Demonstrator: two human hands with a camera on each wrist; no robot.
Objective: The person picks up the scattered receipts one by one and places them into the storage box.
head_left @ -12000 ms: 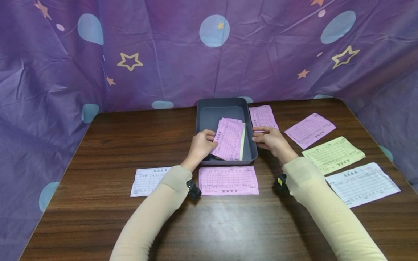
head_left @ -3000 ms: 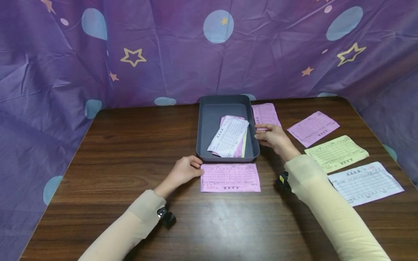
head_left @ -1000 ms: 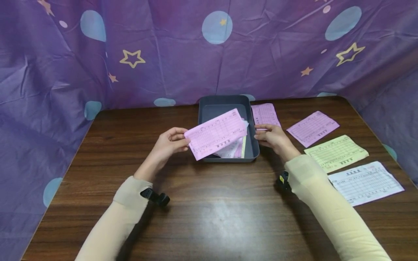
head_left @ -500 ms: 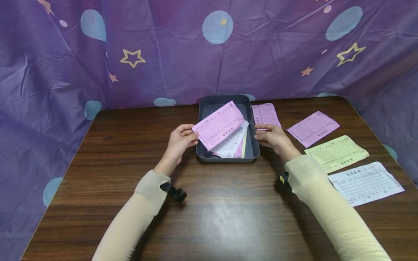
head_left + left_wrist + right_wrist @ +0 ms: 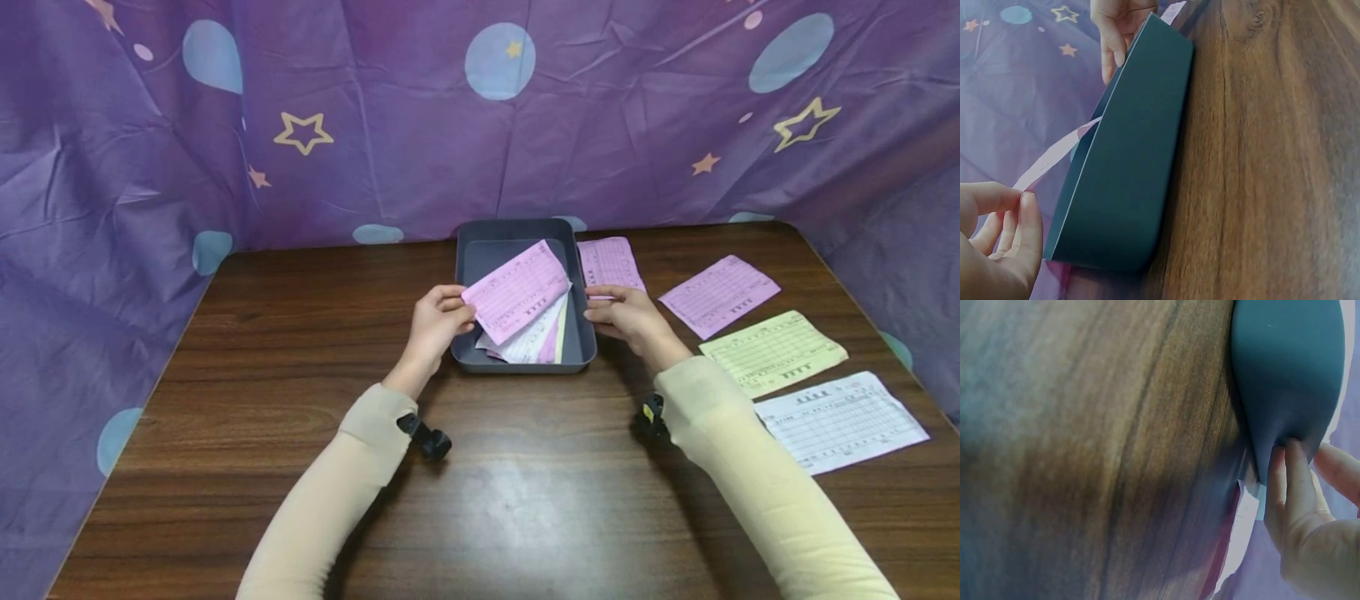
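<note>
My left hand point(image 5: 432, 332) pinches the left end of a pink printed slip point(image 5: 517, 292) between thumb and fingers. The slip slants over a dark grey rectangular tray point(image 5: 480, 254). Under it, inside the tray, lie a white slip point(image 5: 528, 340) and the edges of pink and green slips, mostly hidden. The left wrist view shows the pinched pink slip point(image 5: 1054, 156) reaching over the tray wall. At the tray's right side, my right hand point(image 5: 633, 323) holds the wall. In the right wrist view, fingers point(image 5: 1297, 481) press the outer wall and another digit lies at the rim.
Right of the tray lie a pink slip point(image 5: 611, 260), partly behind the right hand, another pink slip point(image 5: 720, 296), a green slip point(image 5: 776, 354) and a white slip point(image 5: 843, 423) partly under the right sleeve. A purple patterned cloth point(image 5: 405, 125) hangs behind the wooden table point(image 5: 525, 500).
The left hand took the pink slip from in front of the tray and brought it over the tray, most recently shifting slightly right. A white slip entered the tray earlier. The right hand stays put.
</note>
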